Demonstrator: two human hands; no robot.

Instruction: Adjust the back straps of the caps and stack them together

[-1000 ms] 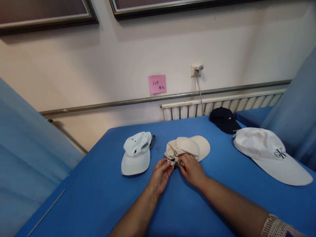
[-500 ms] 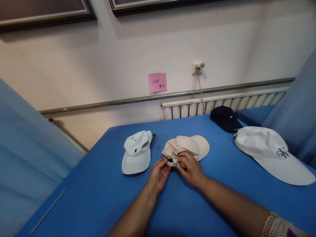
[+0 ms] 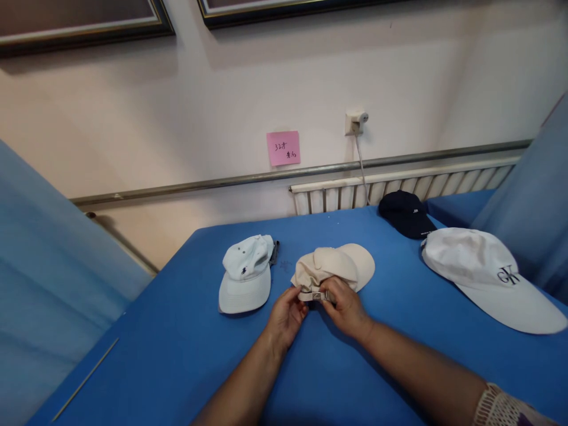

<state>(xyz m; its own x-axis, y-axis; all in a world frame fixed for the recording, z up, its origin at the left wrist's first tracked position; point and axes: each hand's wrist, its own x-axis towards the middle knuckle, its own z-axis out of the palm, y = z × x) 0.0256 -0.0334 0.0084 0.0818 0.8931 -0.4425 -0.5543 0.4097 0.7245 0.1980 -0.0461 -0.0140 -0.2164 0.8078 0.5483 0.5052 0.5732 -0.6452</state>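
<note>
Beige cap [image 3: 335, 264]: strap [image 3: 306, 296], pinched by left hand [image 3: 284, 312] and right hand [image 3: 348, 307], runs roughly parallel to the table's [image 3: 177, 343] far edge.

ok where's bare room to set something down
Bare blue tabletop: left of the pale-blue fabric cap, and between the right forearm and white fabric cap. Crowded: around the beige fabric cap, held by left hand and right hand.

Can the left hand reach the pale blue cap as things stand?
Probably yes: only blue tabletop separates the left hand from the pale blue baseball cap, though its grip on the beige baseball cap would need opening.
</note>
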